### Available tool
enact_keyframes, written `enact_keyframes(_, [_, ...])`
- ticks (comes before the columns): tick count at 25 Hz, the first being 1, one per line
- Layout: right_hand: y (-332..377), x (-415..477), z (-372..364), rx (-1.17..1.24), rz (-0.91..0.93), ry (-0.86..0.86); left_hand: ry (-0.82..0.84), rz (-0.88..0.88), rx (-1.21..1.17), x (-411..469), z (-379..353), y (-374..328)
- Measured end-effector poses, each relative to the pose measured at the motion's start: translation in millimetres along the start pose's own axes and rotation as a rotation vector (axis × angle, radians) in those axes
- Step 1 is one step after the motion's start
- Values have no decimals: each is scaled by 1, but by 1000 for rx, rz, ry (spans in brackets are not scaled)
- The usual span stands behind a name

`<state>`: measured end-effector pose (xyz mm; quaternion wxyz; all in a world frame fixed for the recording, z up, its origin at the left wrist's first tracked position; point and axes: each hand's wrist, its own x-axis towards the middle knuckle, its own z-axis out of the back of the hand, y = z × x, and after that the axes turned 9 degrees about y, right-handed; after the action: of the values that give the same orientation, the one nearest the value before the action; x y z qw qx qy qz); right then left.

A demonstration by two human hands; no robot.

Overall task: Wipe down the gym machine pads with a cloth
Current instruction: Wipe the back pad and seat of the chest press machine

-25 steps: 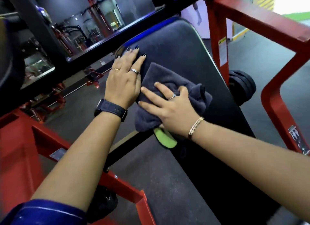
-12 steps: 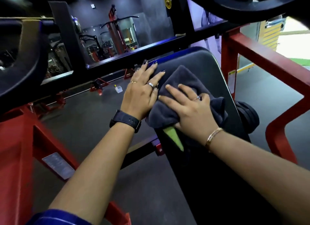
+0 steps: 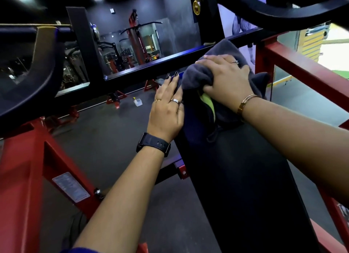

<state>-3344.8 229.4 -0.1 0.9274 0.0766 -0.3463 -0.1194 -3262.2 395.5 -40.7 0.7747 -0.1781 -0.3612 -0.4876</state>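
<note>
Black crossbar [image 3: 151,67] blocks beyond pad [image 3: 236,177] top; red frame [image 3: 302,67] hems right; floor [image 3: 105,139] left open.

Nothing here reads clearly. A pale label plate [image 3: 70,187] sits on the red frame [image 3: 22,158] at lower left, its lines of print too blurred to make out. At the far right edge, low on the red frame, pale lettering [image 3: 344,211] is cut off by the picture edge and can't be read. A round gold badge [image 3: 196,6] up on the black post [image 3: 204,16] shows no legible mark. No numbers or brand names can be picked out anywhere.
</note>
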Motion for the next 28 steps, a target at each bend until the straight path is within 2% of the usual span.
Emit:
enact_keyframes(6, [-7,-13,-7,161,-189,-16,37,78,5,-3,-2,-8])
enact_keyframes(10, [3,-4,2,227,-169,37,36,215,127,-34,-21,-43])
enact_keyframes(14, [14,10,8,206,-148,74,-5,350,69,-69,-41,-77])
enact_keyframes(18, [31,16,11,126,-42,107,-51,475,-39,-102,-57,-104])
enact_keyframes(23, [66,15,9,-34,221,191,-9,482,-143,-156,-79,-128])
enact_keyframes(28, [74,-3,-1,-107,324,176,42,502,-215,-168,-80,-136])
